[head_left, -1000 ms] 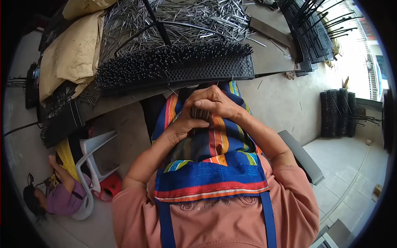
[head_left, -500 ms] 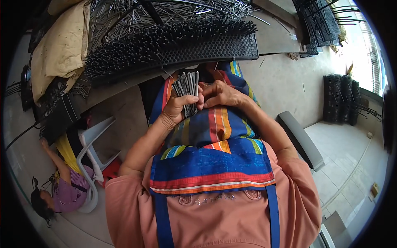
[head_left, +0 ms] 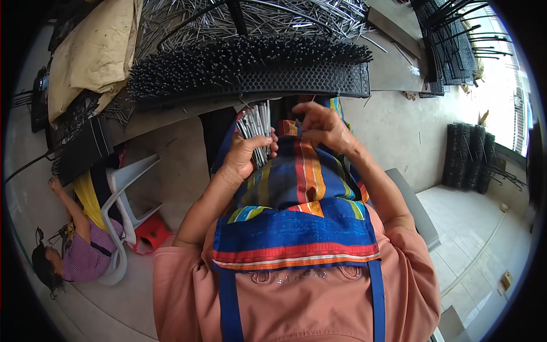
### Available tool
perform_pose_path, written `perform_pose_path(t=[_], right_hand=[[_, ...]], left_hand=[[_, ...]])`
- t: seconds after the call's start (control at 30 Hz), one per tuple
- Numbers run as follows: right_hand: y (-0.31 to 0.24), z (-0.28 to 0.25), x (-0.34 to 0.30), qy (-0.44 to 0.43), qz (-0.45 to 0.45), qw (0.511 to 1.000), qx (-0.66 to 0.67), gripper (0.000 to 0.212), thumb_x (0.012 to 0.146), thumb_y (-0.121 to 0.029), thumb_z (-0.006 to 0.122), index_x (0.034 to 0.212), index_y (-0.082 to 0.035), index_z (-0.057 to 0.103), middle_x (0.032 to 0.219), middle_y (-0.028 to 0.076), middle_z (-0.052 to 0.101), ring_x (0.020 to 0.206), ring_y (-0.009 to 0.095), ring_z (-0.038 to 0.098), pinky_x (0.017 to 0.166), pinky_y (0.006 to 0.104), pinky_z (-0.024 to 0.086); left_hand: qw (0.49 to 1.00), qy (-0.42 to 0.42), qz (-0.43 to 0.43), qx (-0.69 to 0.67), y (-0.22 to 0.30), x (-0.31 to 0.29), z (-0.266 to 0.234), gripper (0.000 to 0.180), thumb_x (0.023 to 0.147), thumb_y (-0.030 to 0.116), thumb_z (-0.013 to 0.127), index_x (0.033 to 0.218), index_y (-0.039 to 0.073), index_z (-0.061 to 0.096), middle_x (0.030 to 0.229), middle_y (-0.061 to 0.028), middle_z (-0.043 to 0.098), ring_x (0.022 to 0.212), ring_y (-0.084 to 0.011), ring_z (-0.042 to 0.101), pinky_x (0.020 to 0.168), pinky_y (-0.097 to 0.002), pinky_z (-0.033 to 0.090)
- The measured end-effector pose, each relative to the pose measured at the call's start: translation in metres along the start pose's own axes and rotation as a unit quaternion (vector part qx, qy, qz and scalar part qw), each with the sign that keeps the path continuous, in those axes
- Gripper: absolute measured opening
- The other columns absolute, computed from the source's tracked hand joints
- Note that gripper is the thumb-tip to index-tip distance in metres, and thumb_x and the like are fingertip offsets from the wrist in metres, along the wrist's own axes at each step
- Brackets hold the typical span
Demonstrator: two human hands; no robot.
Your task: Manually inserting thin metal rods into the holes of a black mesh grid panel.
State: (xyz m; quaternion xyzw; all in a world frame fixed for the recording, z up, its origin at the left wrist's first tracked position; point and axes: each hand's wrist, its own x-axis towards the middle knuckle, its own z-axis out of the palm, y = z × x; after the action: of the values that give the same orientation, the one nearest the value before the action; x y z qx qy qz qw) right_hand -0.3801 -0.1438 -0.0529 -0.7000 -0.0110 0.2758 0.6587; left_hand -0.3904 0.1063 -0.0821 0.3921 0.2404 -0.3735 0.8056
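Note:
A bundle of thin grey metal rods stands upright in my left hand, whose fingers and thumb wrap round it above my lap. To its right is my right hand, fingers curled and thumb drawn in, apart from the bundle. Whatever is pinched there, if anything, is too small and blurred to name. Just beyond both hands, a black perforated rack lies along the table's near edge, packed with upright black-tipped rods on its left and middle. Bare holes show along its front and right part.
Loose metal rods are heaped behind the rack. A brown paper sack lies at the left. Black wire bundles stand by the right wall. Another person sits at lower left on a white chair.
My right hand has moved away from the bundle, to the right and slightly up. My left hand keeps its grip on the rods. The whole view has shifted a little.

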Motion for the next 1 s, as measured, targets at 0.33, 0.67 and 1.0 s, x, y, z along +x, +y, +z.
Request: perform_pose_path(t=[0.33,0.67,1.0], right_hand=[[0.019,0.003,0.018,0.037,-0.012,0.999,-0.019,0.037,0.078,0.009,0.060,0.114,0.002,0.061,0.072,-0.001,0.058,0.055,0.005,0.056,0.048,0.0211,0.046],[0.003,0.007,0.032,0.272,-0.123,0.951,0.081,0.015,0.087,0.009,0.060,0.099,0.000,0.063,0.080,0.004,0.067,0.060,0.005,0.059,0.051,0.0184,0.044],[-0.029,0.009,0.113,0.386,-0.341,0.815,-0.268,0.010,0.081,0.004,0.071,0.086,-0.003,0.068,0.073,0.002,0.067,0.061,0.005,0.057,0.055,0.0208,0.046]], left_hand=[[0.996,0.024,0.058,0.057,0.013,0.028,0.027,0.025,0.076,-0.004,0.067,0.101,0.000,0.065,0.084,-0.0115,0.070,0.069,-0.0229,0.070,0.062,-0.0345,0.059],[0.991,0.032,0.127,-0.005,-0.003,0.044,0.030,0.027,0.072,-0.012,0.064,0.096,-0.001,0.065,0.083,-0.0098,0.069,0.073,-0.0209,0.070,0.065,-0.0318,0.058],[0.995,0.050,0.073,-0.053,0.006,0.043,0.026,0.014,0.076,-0.010,0.065,0.088,-0.004,0.066,0.081,-0.0153,0.069,0.071,-0.0234,0.069,0.061,-0.0331,0.057]])
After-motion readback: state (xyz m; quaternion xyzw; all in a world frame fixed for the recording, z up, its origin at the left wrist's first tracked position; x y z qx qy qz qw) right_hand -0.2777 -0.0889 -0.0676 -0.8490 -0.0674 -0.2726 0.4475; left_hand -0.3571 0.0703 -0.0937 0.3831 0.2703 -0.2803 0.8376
